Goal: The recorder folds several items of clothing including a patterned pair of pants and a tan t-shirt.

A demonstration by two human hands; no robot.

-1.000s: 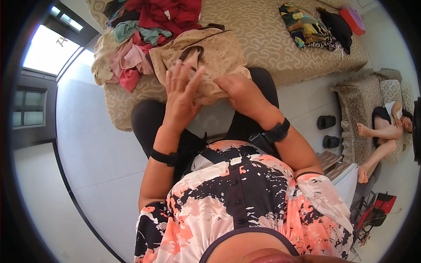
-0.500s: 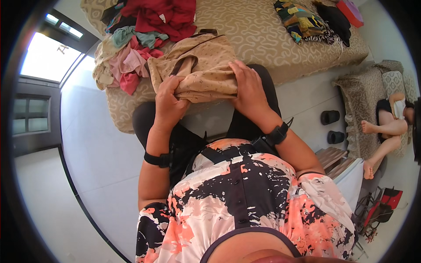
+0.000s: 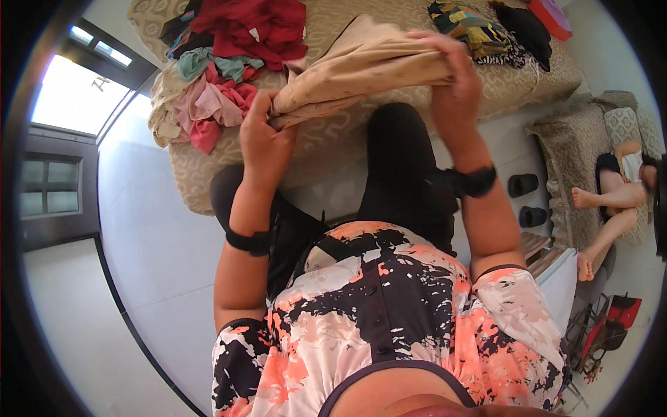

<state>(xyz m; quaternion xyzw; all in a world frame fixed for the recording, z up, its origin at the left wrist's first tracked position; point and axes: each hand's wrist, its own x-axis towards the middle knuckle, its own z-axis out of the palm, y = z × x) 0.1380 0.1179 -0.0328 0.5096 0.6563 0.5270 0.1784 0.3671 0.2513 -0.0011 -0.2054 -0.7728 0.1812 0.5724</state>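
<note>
A tan garment with a small dark print is stretched in the air over the near edge of the patterned bed. My left hand grips its left end, the fingers closed round the cloth. At the other end my right hand is raised higher, its fingers closed over the fabric. The cloth lies in folds between my hands, and its far part rises to a peak. Just left of my left hand is a heap of clothes: a dark red garment, a grey-green one and a pink one.
Folded patterned cloth, a black garment and a pink-red box sit at the bed's far right. Dark slippers are on the floor. A person's bare legs rest on a covered sofa at right.
My right hand has moved up and to the right, drawing the tan garment out sideways and off the bed. My left hand has risen slightly, still holding its end.
</note>
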